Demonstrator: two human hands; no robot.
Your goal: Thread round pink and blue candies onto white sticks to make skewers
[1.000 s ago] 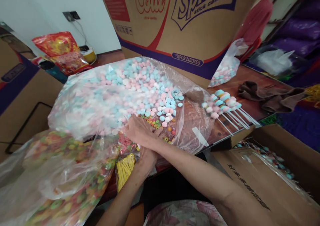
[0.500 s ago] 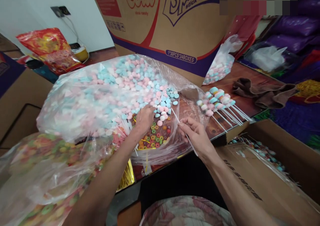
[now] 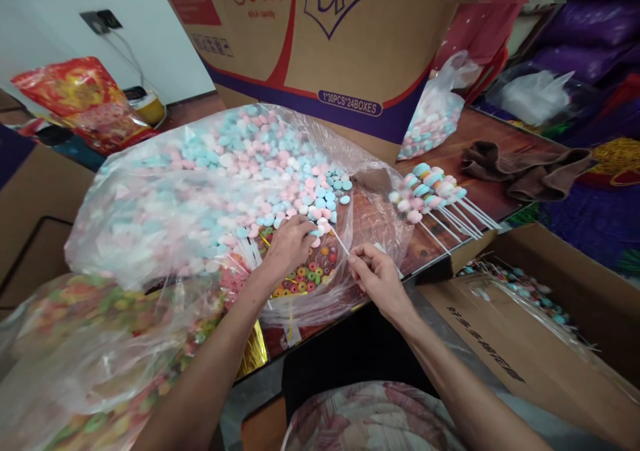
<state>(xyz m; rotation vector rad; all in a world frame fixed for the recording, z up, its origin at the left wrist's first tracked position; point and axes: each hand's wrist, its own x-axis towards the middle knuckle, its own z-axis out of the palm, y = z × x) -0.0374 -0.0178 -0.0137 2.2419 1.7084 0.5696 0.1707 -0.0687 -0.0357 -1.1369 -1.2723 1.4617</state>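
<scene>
My right hand (image 3: 376,274) pinches a thin white stick (image 3: 340,240), which points up and left toward my left hand. The fingers of my left hand (image 3: 294,241) are closed at a small blue candy (image 3: 313,232) near the stick's upper tip. Whether the tip touches the candy is too small to tell. Pink, white and blue candies (image 3: 260,144) lie in a big clear plastic bag behind the hands. Ring-shaped colourful candies (image 3: 313,272) sit just below the left hand. Sticks threaded with candies (image 3: 433,188) rest on the table to the right.
A large cardboard box (image 3: 310,58) stands at the back. An open carton (image 3: 500,331) is at the lower right, a brown cloth (image 3: 525,168) on the table's right. Another bag of colourful candies (image 3: 100,371) fills the lower left. A red packet (image 3: 83,98) lies at the back left.
My right hand has moved slightly left with the stick, bringing its tip close to my left fingers. A blue candy now shows at my left fingertips. The whole view has shifted a little.
</scene>
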